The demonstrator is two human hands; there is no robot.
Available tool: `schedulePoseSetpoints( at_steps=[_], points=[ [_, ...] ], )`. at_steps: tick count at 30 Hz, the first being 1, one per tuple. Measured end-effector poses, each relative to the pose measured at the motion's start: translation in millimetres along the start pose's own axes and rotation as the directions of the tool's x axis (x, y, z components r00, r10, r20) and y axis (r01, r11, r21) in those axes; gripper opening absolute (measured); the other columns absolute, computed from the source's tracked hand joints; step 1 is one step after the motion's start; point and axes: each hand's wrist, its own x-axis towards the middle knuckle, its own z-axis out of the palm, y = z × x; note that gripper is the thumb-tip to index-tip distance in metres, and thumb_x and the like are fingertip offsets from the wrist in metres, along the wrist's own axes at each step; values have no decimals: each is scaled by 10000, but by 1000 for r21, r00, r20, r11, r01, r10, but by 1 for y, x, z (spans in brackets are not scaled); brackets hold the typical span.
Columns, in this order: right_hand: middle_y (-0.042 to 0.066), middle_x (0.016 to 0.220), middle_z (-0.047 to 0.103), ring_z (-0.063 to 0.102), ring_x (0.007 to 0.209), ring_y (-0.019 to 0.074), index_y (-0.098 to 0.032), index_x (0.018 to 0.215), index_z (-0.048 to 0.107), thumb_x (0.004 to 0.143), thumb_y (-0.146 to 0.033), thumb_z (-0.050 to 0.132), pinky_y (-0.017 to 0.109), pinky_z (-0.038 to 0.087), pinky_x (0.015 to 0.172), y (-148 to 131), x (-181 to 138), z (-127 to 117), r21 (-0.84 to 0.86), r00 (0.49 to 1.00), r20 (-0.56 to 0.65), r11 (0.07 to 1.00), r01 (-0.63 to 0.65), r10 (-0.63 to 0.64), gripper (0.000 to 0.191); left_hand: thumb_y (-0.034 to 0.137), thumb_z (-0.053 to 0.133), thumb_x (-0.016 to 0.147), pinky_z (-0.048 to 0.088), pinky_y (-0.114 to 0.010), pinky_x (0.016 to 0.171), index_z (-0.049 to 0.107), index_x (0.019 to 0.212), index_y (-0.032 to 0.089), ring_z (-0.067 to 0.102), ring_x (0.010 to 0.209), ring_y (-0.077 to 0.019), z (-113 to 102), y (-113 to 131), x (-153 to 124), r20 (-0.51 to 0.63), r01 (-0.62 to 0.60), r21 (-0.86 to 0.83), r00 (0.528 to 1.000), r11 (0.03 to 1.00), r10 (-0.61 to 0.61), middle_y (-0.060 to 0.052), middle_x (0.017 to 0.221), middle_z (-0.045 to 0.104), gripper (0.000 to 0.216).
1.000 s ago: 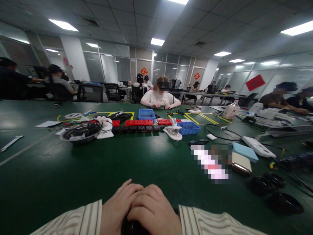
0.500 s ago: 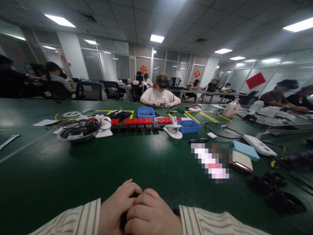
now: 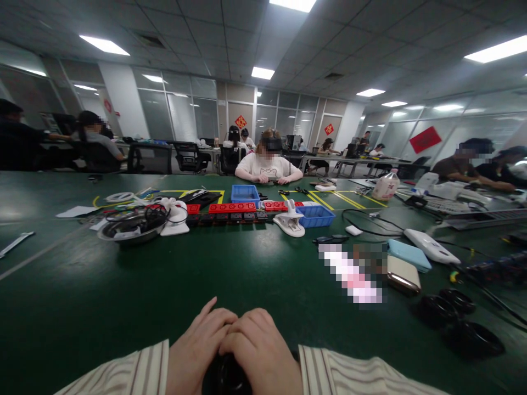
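My left hand [image 3: 197, 345] and my right hand [image 3: 261, 348] lie together at the near edge of the green table [image 3: 123, 285], both in striped sleeves. Their fingers curl round a small dark object [image 3: 230, 376] between the palms; most of it is hidden and I cannot name it. The left forefinger sticks out a little. Nothing else on the table is within a hand's width of them.
Farther off stand a metal bowl of cables [image 3: 132, 225], a row of red and black parts [image 3: 233, 211], two blue bins [image 3: 316, 215] and a white clip stand [image 3: 290, 222]. Phones, a white device [image 3: 430, 246] and black discs [image 3: 457, 302] lie right. People sit opposite and at both sides.
My hands stay together in the same spot; the fingers have shifted slightly round the dark object and the left forefinger has lifted. The view has tilted a little.
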Motion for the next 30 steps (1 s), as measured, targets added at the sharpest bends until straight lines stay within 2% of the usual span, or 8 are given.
schedulePoseSetpoints(
  at_steps=[5, 10, 14, 17, 20, 23, 27, 30],
  points=[
    [7, 759, 556, 473, 749, 164, -194, 772, 511, 843, -591, 461, 306, 334, 649, 6, -3, 6, -77, 992, 117, 996, 55, -46, 407, 517, 660, 676, 207, -532, 1060, 585, 814, 219, 555, 885, -225, -6, 3, 6, 118, 39, -49, 992, 998, -33, -11, 903, 568, 337],
    [-38, 865, 630, 499, 851, 145, -210, 849, 541, 861, -348, 551, 310, 360, 710, 9, 1, -1, 16, 947, 199, 967, 253, -251, 138, 335, 720, 552, 258, -503, 1039, 611, 876, 255, 553, 870, -221, -6, -2, 10, 200, 34, -73, 980, 997, -18, 5, 906, 552, 352],
    [-87, 981, 650, 492, 973, 135, -238, 853, 573, 901, -364, 527, 325, 370, 819, 15, 1, -2, 17, 883, 299, 927, 374, -362, 143, 344, 690, 507, 281, -508, 1023, 607, 832, 234, 563, 842, -227, -6, 0, 13, 204, 69, -74, 978, 995, -53, 3, 879, 561, 353],
    [-115, 1054, 644, 469, 1049, 117, -250, 858, 588, 932, -370, 492, 303, 357, 899, 17, 1, -3, 42, 860, 296, 905, 423, -416, 170, 355, 682, 524, 243, -530, 1045, 595, 879, 228, 569, 866, -239, -9, 1, 12, 189, 87, -106, 980, 991, -66, -8, 903, 578, 387],
    [-91, 1070, 640, 479, 1037, 114, -252, 941, 574, 990, -356, 362, 290, 352, 912, 12, 4, -7, 87, 896, 149, 908, 410, -419, 241, 420, 690, 587, 156, -535, 1082, 560, 1024, 242, 552, 966, -262, -8, -2, 6, 146, 43, -117, 989, 992, -26, -22, 1005, 589, 489],
    [-20, 990, 642, 514, 960, 122, -216, 999, 538, 1015, -384, 194, 280, 384, 832, 4, 6, -11, 112, 953, -23, 947, 302, -301, 383, 465, 679, 654, 133, -535, 1087, 501, 1140, 250, 517, 1051, -274, -4, -4, -1, 64, -10, -50, 998, 999, 14, -36, 1092, 575, 559],
    [21, 841, 603, 521, 804, 141, -186, 891, 528, 986, -484, 159, 283, 389, 702, -2, 5, -10, 87, 995, -59, 992, 91, -86, 484, 512, 681, 649, 168, -529, 1081, 542, 1031, 208, 551, 954, -254, 2, -3, -2, 15, -9, 2, 1000, 1000, 9, -44, 1010, 584, 507],
    [18, 757, 582, 499, 717, 146, -183, 788, 511, 983, -453, 139, 292, 366, 647, -1, 3, -5, 15, 995, -73, 997, 75, -74, 500, 482, 688, 638, 183, -518, 1078, 566, 891, 214, 568, 885, -224, 3, -2, 1, 55, -10, -2, 998, 1000, 10, -15, 921, 585, 388]
  ],
)
